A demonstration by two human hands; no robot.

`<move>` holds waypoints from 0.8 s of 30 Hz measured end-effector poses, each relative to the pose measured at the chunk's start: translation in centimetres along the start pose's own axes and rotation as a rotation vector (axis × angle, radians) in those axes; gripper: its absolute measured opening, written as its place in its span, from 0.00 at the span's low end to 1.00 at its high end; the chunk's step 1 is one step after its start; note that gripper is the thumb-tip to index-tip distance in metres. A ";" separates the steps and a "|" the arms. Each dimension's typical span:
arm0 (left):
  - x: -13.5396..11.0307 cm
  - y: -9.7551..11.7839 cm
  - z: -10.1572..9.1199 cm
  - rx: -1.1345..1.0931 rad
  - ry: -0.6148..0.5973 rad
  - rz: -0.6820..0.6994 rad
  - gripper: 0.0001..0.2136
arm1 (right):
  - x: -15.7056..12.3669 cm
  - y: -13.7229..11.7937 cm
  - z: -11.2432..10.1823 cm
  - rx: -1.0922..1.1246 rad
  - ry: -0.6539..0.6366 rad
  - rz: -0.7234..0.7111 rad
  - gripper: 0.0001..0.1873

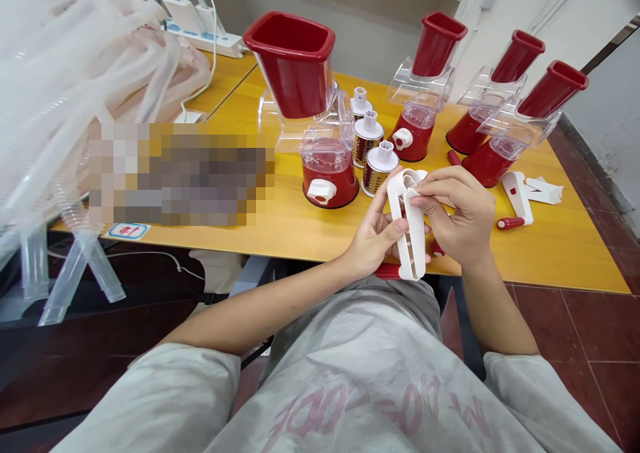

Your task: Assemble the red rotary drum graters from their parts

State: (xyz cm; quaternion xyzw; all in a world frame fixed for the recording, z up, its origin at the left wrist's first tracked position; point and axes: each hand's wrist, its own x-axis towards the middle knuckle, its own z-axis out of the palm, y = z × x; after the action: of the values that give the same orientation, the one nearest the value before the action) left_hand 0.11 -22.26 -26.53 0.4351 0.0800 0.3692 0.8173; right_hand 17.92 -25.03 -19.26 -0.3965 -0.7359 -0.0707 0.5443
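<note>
Both my hands hold a white plastic crank handle (411, 230) upright just off the near edge of the yellow table (550, 253). My left hand (375, 236) grips its lower half, thumb pressed on the front. My right hand (457, 213) is closed around its upper part, fingers pinching near the top hub. A red knob (387, 271) shows at the handle's bottom end, partly hidden behind my left hand. Right behind the hands stand a red rotary grater (327, 166) and three drum blades (377, 166).
Three more red graters (415, 130) with red hoppers stand at the back right. Loose white handles (520, 196) and a red knob (510, 223) lie at right. Clear corrugated tubes (60, 106) pile at left beside a power strip (200, 33). A blurred patch covers part of the table.
</note>
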 end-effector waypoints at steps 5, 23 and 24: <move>0.1 -0.3 -0.1 0.004 0.013 0.009 0.68 | 0.0 -0.1 0.2 0.003 -0.031 0.032 0.06; 0.2 2.8 2.2 0.078 0.013 -0.051 0.67 | -0.1 -0.3 0.4 -0.087 0.034 0.018 0.07; 0.2 2.9 2.1 0.083 -0.005 -0.060 0.67 | 0.0 -0.5 0.3 -0.086 0.041 0.019 0.07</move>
State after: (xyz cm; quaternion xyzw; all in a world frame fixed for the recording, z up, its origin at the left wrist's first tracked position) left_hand -0.38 -22.51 -23.00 0.4671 0.1065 0.3397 0.8094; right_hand 17.41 -25.24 -19.23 -0.4251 -0.7172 -0.1054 0.5421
